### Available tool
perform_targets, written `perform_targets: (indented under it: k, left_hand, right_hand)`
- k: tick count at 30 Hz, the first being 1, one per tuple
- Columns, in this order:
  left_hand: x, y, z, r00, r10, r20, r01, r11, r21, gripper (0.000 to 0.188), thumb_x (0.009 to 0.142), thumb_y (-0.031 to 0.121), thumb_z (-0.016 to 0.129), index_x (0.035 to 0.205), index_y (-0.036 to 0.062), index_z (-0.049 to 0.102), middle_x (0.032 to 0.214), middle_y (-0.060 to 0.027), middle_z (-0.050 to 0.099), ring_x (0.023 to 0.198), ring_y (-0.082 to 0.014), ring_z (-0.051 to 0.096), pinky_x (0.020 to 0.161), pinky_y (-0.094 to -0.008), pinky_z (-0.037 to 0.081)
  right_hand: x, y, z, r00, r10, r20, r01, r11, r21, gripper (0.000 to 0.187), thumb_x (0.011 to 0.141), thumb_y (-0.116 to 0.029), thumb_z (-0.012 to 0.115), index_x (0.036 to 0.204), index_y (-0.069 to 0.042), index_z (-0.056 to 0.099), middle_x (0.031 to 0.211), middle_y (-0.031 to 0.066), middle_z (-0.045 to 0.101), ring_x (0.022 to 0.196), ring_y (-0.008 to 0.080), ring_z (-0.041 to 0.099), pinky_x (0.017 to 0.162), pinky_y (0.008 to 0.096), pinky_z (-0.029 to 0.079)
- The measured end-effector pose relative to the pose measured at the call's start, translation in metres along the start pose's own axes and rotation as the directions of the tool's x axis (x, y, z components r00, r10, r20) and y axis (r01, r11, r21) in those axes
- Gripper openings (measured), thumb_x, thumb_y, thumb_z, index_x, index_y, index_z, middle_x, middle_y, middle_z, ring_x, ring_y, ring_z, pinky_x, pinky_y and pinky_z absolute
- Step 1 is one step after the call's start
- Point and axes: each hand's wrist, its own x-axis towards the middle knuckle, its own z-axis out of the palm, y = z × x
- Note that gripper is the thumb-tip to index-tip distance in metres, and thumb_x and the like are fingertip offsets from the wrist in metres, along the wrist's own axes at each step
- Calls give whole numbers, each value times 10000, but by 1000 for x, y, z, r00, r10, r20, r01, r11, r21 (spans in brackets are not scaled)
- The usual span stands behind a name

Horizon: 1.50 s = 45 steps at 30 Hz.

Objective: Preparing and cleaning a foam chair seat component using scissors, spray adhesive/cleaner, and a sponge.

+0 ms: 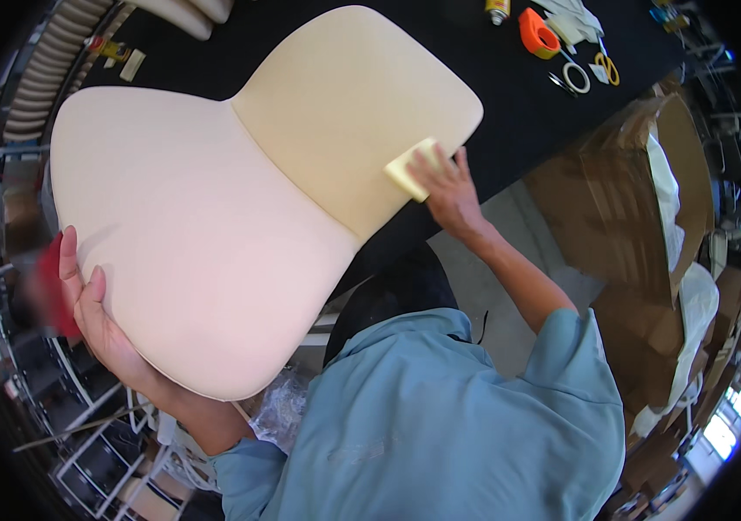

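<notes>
A cream upholstered chair shell (188, 217), seat and backrest joined at a curved seam, lies across the black-covered table and reaches over its near edge toward me. My left hand (97, 317) is at the seat's left rim, with the thumb and a finger showing along the edge and the other fingers mostly hidden. On the backrest's lower right edge, my right hand (448, 187) presses down a pale yellow sponge (405, 169), its fingers over the top. The right hand is slightly blurred.
On the black tabletop (526, 122) lie an orange tape dispenser (540, 35), a white tape roll (576, 78), yellow-handled scissors (606, 68) and a yellow can (498, 10). Cardboard boxes (605, 200) stand at right. A blurred red thing (53, 291) is beside my left hand; stacked cream shells (49, 61) stand far left.
</notes>
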Motion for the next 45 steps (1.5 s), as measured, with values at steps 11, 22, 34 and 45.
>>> perform_targets:
  k: [11,22,34,45]
  left_hand:
    - [-10,1,13,994,-32,-100,30,999,-18,504,975,137,462,1465,21,458,1449,-197,508,1320,-294,543,1116,-402,456]
    - [-14,-5,17,963,-10,-270,9,1000,-5,531,911,140,492,1422,2,442,1414,-273,497,1289,-345,542,1093,-451,475]
    - [-29,2,8,935,-102,-340,113,994,11,539,917,170,498,1422,-2,424,1418,-282,493,1295,-365,516,1122,-457,415]
    - [-27,-4,-10,961,-93,-261,92,996,-17,524,952,163,478,1450,17,405,1429,-248,500,1302,-329,521,1120,-438,426]
  right_hand:
    - [-3,5,-18,986,-104,127,97,993,61,622,851,-56,605,1463,-157,553,1609,36,430,1553,323,265,1218,675,154]
    - [96,-34,24,620,-718,316,600,693,399,522,934,-113,556,1454,-80,535,1599,48,436,1560,268,243,1291,558,92]
    - [342,-35,123,720,-663,204,676,737,11,547,969,-171,580,1511,-159,505,1651,-11,350,1570,257,201,1272,566,142]
    - [324,157,93,972,232,-38,-194,884,424,451,1001,-34,486,1439,-110,566,1555,128,495,1473,343,405,1270,472,195]
